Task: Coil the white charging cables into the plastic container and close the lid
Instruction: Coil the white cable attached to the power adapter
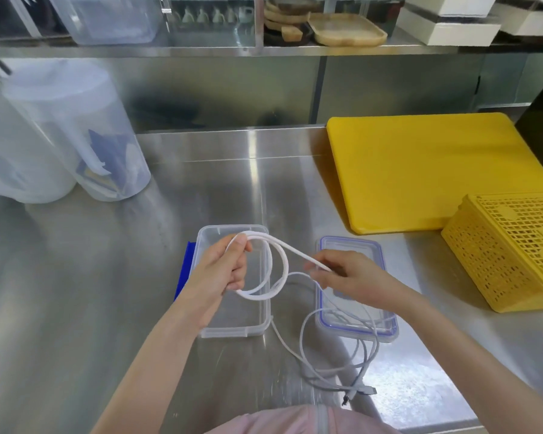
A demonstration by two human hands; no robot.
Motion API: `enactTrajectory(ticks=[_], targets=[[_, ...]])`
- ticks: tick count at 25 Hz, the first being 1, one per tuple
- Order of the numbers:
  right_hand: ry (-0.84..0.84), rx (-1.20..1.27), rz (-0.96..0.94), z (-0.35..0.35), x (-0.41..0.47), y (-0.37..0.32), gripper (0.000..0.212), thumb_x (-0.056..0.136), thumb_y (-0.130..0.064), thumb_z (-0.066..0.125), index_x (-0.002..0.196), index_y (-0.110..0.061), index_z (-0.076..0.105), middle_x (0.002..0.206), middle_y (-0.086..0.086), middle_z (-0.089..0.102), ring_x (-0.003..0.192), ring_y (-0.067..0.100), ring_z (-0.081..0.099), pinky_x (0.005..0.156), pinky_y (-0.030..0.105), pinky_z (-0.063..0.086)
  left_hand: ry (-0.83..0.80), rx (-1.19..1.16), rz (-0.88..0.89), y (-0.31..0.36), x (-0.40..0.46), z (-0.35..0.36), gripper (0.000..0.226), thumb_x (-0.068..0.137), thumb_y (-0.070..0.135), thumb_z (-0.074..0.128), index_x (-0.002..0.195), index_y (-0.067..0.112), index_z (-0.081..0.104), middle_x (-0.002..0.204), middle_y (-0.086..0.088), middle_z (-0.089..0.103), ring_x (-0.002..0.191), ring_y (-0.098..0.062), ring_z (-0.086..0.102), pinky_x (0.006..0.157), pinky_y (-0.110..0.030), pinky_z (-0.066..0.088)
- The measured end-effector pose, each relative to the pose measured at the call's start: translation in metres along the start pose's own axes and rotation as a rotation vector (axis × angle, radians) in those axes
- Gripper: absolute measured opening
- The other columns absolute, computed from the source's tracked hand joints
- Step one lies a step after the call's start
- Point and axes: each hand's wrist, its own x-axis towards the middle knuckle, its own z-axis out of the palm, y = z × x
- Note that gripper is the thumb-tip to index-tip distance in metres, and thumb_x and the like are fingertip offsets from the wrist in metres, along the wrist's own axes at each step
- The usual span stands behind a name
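Observation:
A clear plastic container (257,327) stands open on the steel counter, below my left hand (223,267). That hand grips a loop of white charging cable (282,261) held above the container. My right hand (339,272) pinches the same cable a little further along, over the clear lid with a blue seal (386,330), which lies flat to the right of the container. More white and grey cables (333,368) trail loose over the lid's near end and the counter, their plugs (358,393) near the front edge.
A yellow cutting board (420,170) lies at the back right, with a yellow perforated basket (514,249) overturned on its near corner. Clear tubs (85,136) stand at the back left. A blue flat object (184,270) shows beside the container's left wall.

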Motion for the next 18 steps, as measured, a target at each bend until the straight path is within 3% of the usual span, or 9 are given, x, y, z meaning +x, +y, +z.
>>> enactTrajectory(ticks=[5,9,13,15,18], targets=[[0.070,-0.234,0.149,-0.002,0.010,0.041,0.024,0.092,-0.016,0.043,0.082,-0.026,0.062,0.059,-0.011,0.055,0.054,0.004,0.050,0.049,0.008,0.038,0.017,-0.306,0.062,0.020,0.000,-0.020,0.034,0.097,0.029,0.033,0.069,0.020,0.048,0.041,0.013,0.029,0.037,-0.003,0.028,0.044,-0.013,0.039],[0.118,-0.294,0.320,-0.003,0.007,0.070,0.027,0.094,-0.024,0.041,0.073,-0.022,0.057,0.070,-0.001,0.056,0.067,0.018,0.053,0.056,0.021,0.037,0.059,-0.378,0.065,0.033,0.004,-0.041,0.036,0.097,0.030,0.032,0.067,0.020,0.049,0.037,0.010,0.029,0.030,-0.002,0.024,0.030,-0.010,0.025],[0.227,-0.337,0.345,0.002,0.003,0.074,0.040,0.095,-0.035,0.035,0.060,-0.023,0.050,0.070,0.002,0.042,0.058,0.010,0.046,0.060,0.026,0.037,0.051,-0.349,0.035,0.029,0.009,-0.041,0.036,0.097,0.033,0.033,0.067,0.021,0.049,0.039,0.011,0.029,0.031,-0.002,0.022,0.030,-0.011,0.024],[0.314,-0.265,0.329,0.002,0.005,0.066,0.043,0.095,-0.037,0.033,0.064,-0.018,0.055,0.060,-0.003,0.048,0.052,0.005,0.048,0.052,0.021,0.038,0.026,-0.341,0.011,0.025,0.011,-0.034,0.036,0.097,0.033,0.033,0.067,0.021,0.048,0.040,0.012,0.028,0.031,-0.002,0.022,0.030,-0.011,0.024],[0.409,0.237,0.310,0.001,0.012,0.047,0.045,0.096,-0.032,0.037,0.059,-0.015,0.057,0.038,-0.006,0.055,0.035,0.004,0.053,0.042,0.010,0.044,-0.010,-0.330,-0.037,0.019,0.010,-0.022,0.036,0.097,0.033,0.033,0.066,0.021,0.046,0.041,0.012,0.027,0.031,-0.002,0.022,0.030,-0.012,0.024]])
